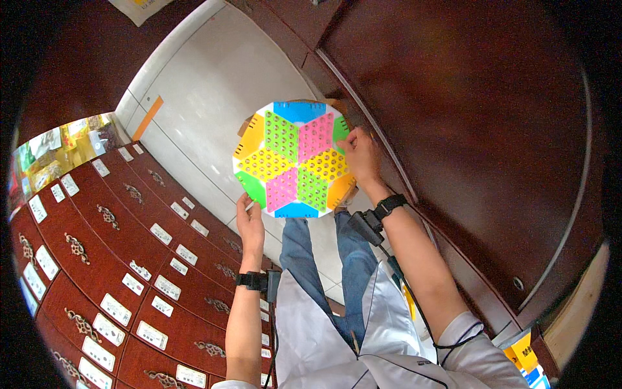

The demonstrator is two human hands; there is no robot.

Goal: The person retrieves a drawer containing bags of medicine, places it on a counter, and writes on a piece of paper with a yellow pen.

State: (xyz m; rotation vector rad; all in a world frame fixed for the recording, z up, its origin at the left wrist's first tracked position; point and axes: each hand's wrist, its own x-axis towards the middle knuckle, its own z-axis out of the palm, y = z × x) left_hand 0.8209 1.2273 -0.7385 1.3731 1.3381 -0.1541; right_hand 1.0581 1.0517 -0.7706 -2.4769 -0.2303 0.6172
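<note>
A round Chinese checkers board (pixel 298 160) with green, pink, yellow, blue and orange sections is in front of me, level with both hands. At its lower left edge my left hand (pixel 250 226) touches the rim beside a green section, thumb and fingertips at the edge. My right hand (pixel 360 158) has thumb and forefinger together at the right edge, by the other green section. Part of something brown shows behind the board's rim; most of it is hidden.
Left stands a dark red cabinet (pixel 146 219) of labelled drawers with metal handles. Right is a dark wooden counter (pixel 466 146). Between them runs a tiled floor (pixel 204 97) with an orange strip (pixel 147 118). Colourful packets (pixel 53 155) lie at the far left.
</note>
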